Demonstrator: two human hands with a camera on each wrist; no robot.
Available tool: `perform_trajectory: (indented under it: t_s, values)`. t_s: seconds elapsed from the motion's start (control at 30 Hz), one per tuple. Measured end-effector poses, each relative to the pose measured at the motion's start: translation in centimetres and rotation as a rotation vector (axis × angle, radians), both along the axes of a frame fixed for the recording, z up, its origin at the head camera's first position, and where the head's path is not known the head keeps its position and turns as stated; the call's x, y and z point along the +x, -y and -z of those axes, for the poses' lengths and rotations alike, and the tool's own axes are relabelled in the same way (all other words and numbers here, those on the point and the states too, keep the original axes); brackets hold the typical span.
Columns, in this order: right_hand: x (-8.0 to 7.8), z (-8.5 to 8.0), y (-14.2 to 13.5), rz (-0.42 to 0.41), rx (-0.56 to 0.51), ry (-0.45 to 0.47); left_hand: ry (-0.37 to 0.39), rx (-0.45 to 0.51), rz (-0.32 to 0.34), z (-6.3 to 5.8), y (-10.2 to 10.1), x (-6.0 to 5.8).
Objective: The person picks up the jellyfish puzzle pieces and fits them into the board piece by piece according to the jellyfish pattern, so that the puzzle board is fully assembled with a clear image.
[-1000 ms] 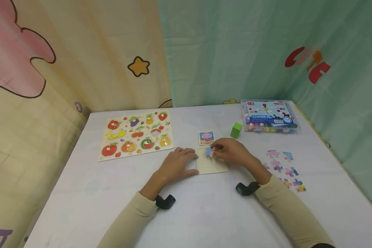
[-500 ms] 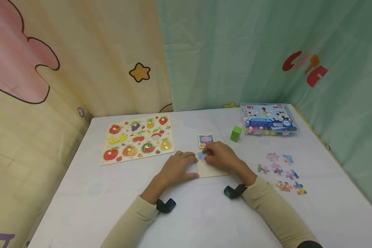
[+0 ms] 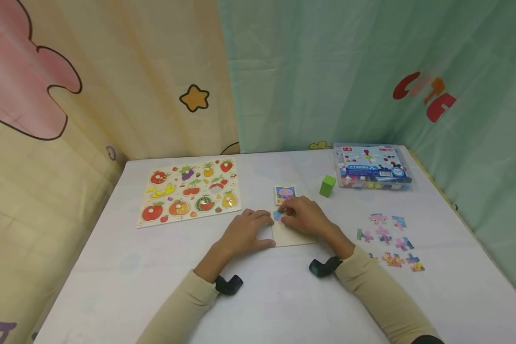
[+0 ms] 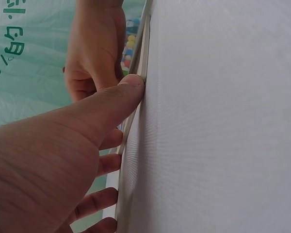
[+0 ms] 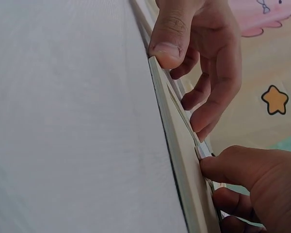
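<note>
A pale square puzzle board (image 3: 293, 237) lies flat on the white table between the two hands. Its left edge meets my left hand (image 3: 246, 231), which rests there with the thumb at the near corner and the fingers spread along the side. At the board's far left corner sits a blue and pink jigsaw piece (image 3: 277, 216). My right hand (image 3: 304, 217) pinches this piece between thumb and fingers and partly covers it. In the right wrist view the piece is mostly hidden, with the right thumb (image 5: 220, 167) low against the board's surface.
Just behind the board lies a small picture card (image 3: 285, 193). Several loose jigsaw pieces (image 3: 383, 235) are spread to the right. Farther back stand a green block (image 3: 327, 186) and a clear plastic box (image 3: 373, 167). A fruit puzzle (image 3: 189, 192) lies at the left.
My right hand has moved left with the jigsaw piece to the board's far left corner and has barely moved over the last half second. The left hand has stayed at the board's edge.
</note>
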State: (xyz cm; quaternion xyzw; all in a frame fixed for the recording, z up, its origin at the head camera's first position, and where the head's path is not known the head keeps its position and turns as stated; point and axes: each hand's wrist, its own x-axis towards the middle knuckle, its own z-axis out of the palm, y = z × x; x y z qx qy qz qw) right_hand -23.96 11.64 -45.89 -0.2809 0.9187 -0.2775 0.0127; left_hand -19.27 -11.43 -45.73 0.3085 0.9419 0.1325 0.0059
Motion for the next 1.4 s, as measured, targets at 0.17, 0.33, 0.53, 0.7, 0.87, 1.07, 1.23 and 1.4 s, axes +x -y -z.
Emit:
perform_trajectory:
  t_s: [0.17, 0.33, 0.53, 0.7, 0.87, 1.07, 1.23, 1.4]
  values:
    - [-0.1, 0.3, 0.0, -0.001, -0.024, 0.017, 0.001, 0.0, 0.001, 0.0, 0.2, 0.0]
    - [-0.1, 0.0, 0.0, -0.022, 0.009, 0.031, -0.009, 0.006, 0.005, 0.0, 0.3, -0.1]
    - [0.1, -0.6, 0.1, -0.014, 0.031, 0.043, -0.001, 0.022, 0.01, -0.1, 0.3, 0.0]
    - [0.3, -0.7, 0.2, 0.008, 0.061, 0.032, -0.004, 0.021, 0.013, 0.3, 0.2, -0.1]
    - [0.3, -0.7, 0.2, 0.014, 0.049, 0.04, -0.011, 0.023, 0.018, 0.4, 0.1, -0.2]
    - [0.5, -1.9, -0.9, -0.007, -0.03, 0.117, -0.009, 0.019, 0.018, 0.1, 0.0, -0.2]
    - [1.5, -3.6, -4.4, -0.127, -0.064, 0.231, 0.008, 0.015, 0.009, -0.1, 0.0, 0.0]
    - [3.1, -4.3, -11.3, -0.046, -0.027, 0.232, 0.017, 0.028, 0.011, 0.0, 0.0, 0.2]
